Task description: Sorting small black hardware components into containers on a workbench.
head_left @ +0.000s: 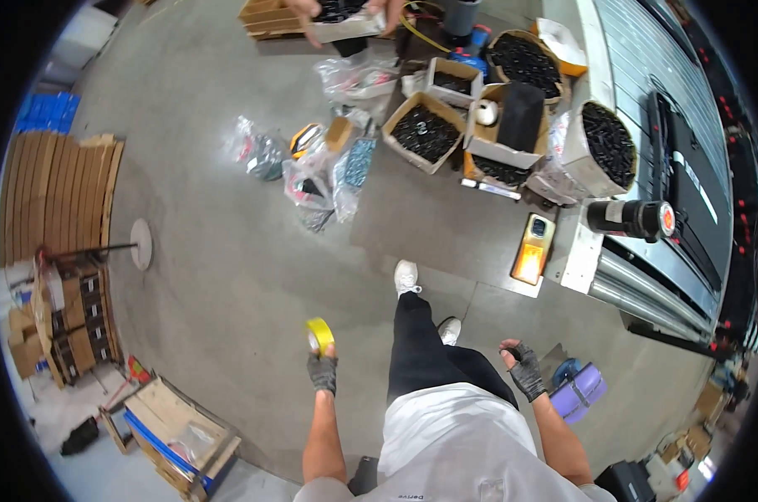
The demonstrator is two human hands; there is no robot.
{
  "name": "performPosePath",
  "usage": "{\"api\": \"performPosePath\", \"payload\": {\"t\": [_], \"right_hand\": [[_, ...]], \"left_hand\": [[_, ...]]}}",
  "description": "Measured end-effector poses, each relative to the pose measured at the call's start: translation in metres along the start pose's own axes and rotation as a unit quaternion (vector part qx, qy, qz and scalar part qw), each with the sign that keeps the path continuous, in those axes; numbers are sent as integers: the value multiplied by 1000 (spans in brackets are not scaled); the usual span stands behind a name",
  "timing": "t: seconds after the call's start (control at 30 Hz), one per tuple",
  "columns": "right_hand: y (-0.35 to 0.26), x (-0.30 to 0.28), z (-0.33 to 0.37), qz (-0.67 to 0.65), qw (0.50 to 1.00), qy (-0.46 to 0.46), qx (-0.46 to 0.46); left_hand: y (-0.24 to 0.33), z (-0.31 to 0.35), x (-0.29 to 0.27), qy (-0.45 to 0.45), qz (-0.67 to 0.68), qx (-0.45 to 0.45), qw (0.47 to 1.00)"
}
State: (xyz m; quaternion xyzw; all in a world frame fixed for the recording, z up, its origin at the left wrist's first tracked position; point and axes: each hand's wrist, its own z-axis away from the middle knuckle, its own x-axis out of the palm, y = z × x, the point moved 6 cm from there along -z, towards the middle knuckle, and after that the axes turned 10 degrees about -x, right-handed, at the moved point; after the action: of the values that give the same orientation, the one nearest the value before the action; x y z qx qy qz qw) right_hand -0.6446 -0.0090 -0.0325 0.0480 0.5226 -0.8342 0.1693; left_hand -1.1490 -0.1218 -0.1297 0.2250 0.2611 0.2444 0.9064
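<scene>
The person stands on a grey concrete floor (pixel 228 276), seen from above, with both forearms entering from six o'clock. The left hand (pixel 322 372), in a dark fingerless glove, is closed around the lower edge of a round roll of yellow tape (pixel 319 335), which sits just above the knuckles at about seven o'clock from the picture's centre. The right hand (pixel 523 368), gloved the same way, is held empty at about five o'clock with its fingers loosely curled and apart, touching nothing; how far the fingers bend is hard to make out at this size.

Just beyond the right hand, toward four o'clock, a purple rolled mat (pixel 581 391) lies on the floor, partly hidden by the forearm. At twelve to one o'clock stand several open cardboard boxes of small black parts (pixel 425 131), the parts too small to tell apart. Clear plastic bags (pixel 329 180) lie crumpled at eleven o'clock from them, their contents blurred. An orange flat device (pixel 534 248) lies on a slab at two o'clock. At the top rim another person's hands (pixel 345 15) hold a pale package, cut off by the frame. A stack of brown cardboard sheets (pixel 57 197) bends along the nine o'clock rim.
</scene>
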Motion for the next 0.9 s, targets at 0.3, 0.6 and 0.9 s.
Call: {"api": "performPosePath", "payload": {"t": [0.3,0.6,0.9], "right_hand": [[44,-6,15,-32,997,-66,-2],[70,6,52,77,985,-154,-6],[-15,16,76,-328,944,24,37]], "left_hand": [[-269,97,-93,142,-127,-67,979],[-25,211,55,26,-393,508,766],[58,319,199,-93,-408,661,623]]}}
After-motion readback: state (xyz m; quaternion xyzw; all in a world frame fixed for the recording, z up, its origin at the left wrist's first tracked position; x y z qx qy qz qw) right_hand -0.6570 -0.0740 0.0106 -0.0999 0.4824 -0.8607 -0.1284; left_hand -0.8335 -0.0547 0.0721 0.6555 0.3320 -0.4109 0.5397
